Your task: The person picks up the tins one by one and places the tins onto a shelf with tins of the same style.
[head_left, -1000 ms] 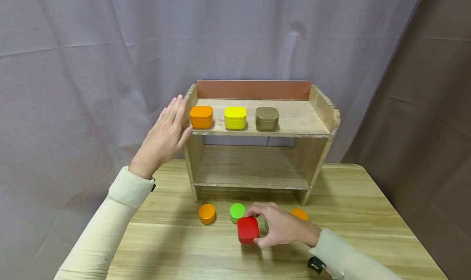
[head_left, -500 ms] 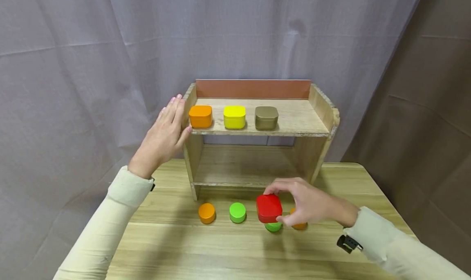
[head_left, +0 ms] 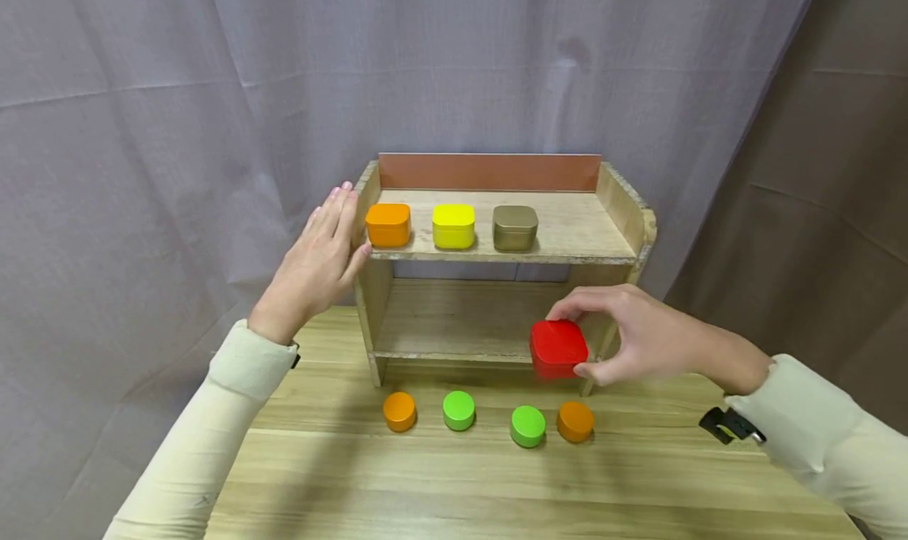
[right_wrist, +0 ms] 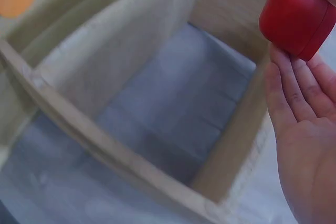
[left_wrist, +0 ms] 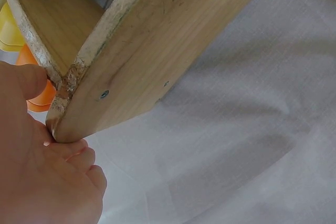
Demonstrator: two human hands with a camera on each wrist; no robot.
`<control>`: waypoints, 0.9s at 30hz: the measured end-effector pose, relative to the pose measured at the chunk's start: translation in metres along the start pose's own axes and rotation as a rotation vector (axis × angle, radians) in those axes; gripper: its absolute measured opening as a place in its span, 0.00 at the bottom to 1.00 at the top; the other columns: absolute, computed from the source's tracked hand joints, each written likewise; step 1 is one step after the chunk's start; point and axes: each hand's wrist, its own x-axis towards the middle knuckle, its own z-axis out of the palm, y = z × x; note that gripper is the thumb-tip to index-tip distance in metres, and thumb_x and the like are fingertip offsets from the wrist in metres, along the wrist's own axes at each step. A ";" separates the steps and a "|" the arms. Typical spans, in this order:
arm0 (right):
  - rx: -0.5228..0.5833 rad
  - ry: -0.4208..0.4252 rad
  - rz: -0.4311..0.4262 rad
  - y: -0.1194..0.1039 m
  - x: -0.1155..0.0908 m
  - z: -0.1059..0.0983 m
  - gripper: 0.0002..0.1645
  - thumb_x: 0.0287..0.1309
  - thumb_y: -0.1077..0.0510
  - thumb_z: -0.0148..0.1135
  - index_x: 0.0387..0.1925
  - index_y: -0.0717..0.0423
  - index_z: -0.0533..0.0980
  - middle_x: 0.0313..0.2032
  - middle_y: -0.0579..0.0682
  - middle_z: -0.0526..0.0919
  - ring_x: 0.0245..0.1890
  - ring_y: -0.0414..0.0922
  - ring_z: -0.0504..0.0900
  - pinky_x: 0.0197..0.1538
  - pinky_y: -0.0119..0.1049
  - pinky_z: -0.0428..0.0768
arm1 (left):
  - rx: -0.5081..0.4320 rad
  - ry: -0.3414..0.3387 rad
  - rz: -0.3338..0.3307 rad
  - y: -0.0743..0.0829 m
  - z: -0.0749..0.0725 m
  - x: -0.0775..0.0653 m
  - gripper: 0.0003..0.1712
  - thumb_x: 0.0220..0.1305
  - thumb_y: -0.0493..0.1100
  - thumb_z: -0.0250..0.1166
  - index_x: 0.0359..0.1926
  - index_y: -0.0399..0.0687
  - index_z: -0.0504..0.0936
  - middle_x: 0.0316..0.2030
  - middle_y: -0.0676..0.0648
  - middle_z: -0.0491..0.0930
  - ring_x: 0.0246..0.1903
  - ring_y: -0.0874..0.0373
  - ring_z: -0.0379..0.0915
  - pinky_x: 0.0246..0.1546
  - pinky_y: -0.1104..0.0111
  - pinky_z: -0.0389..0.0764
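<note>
My right hand (head_left: 641, 337) pinches a red rounded-square tin (head_left: 558, 349) between thumb and fingers, held up in front of the lower board of a small wooden shelf (head_left: 489, 319). In the right wrist view the red tin (right_wrist: 294, 17) is at the upper right, above the outstretched fingers. My left hand (head_left: 312, 264) rests on the shelf's left side panel with its fingers straight, its thumb by the front edge. Along the top board stand an orange tin (head_left: 388, 226), a yellow tin (head_left: 453, 227) and an olive-brown tin (head_left: 515, 229) in a row.
On the wooden table (head_left: 397, 493) before the shelf lie round pieces: an orange one (head_left: 400, 411) at left, two green ones (head_left: 459, 411) in the middle, another orange one (head_left: 575, 422) at right. A grey curtain (head_left: 461, 67) hangs behind.
My right hand has lifted the red tin from low over the table, up and to the right toward the lower shelf, uncovering the round pieces at right. The left hand stays put.
</note>
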 end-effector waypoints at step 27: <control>-0.116 0.126 0.179 0.011 0.026 -0.095 0.32 0.49 0.66 0.78 0.58 0.46 0.84 0.50 0.43 0.91 0.46 0.26 0.86 0.53 0.11 0.76 | 0.001 -0.012 -0.004 0.002 0.001 -0.001 0.44 0.82 0.51 0.53 0.84 0.33 0.45 0.85 0.34 0.44 0.85 0.39 0.42 0.84 0.44 0.50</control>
